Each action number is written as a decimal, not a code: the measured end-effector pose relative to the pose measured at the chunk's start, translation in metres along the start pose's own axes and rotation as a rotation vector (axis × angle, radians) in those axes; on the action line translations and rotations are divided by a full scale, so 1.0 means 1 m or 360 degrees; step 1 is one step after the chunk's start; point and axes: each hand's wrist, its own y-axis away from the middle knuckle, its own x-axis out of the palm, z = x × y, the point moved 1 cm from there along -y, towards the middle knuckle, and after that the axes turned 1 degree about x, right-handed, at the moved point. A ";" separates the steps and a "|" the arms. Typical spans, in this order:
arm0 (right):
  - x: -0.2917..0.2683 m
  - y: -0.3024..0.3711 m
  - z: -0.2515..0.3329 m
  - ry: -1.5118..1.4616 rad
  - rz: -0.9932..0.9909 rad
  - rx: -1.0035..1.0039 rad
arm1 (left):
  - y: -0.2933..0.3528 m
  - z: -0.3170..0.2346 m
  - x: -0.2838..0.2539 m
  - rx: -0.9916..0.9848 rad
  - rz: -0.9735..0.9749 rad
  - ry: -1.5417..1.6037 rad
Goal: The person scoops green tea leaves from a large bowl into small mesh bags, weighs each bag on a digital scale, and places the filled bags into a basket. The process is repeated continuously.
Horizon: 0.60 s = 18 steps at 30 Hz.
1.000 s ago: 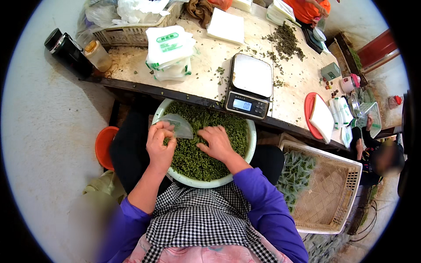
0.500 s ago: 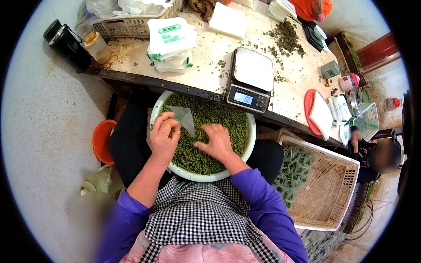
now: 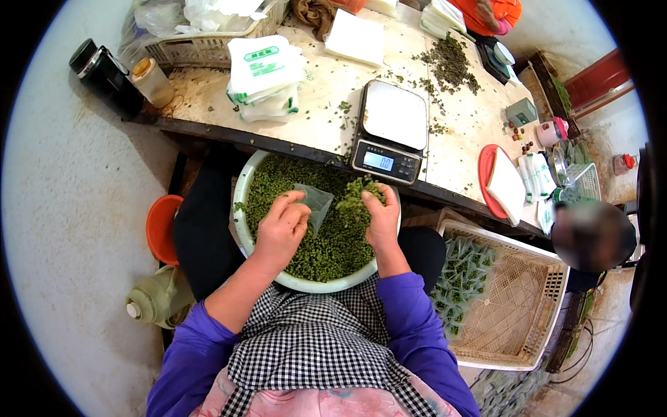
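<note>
A pale round basin [image 3: 243, 201] full of small green peppercorns [image 3: 316, 260] rests on my lap against the table edge. My left hand [image 3: 283, 226] pinches a clear plastic bag [image 3: 316, 206] over the basin. Beside it, my right hand [image 3: 383, 219] is closed on a clump of green peppercorns [image 3: 358, 194], lifted above the heap near the basin's right side. Just beyond the basin, a digital scale [image 3: 394, 121] stands on the table with a bare white platform and a lit display.
White printed bags [image 3: 260, 69] are stacked on the table [image 3: 326, 132]. At my right, a plastic crate [image 3: 514, 299] holds several filled bags [image 3: 462, 278]. An orange bucket [image 3: 163, 226] and a green jug [image 3: 154, 297] are at my left. Two other people are across and to the right.
My right hand has risen from the heap, moved right and now grips a clump of peppercorns. My left hand has shifted right with the bag.
</note>
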 end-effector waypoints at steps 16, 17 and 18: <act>0.057 0.021 0.067 -0.0616 0.0430 -0.0796 | 0.006 -0.004 0.037 0.0130 0.0282 -0.0001; 0.057 0.020 0.066 -0.0598 0.0411 -0.0781 | 0.006 -0.003 0.036 0.0110 0.0294 0.0063; 0.058 0.021 0.066 -0.0606 0.0414 -0.0799 | 0.004 -0.004 0.035 0.0091 0.0306 0.0127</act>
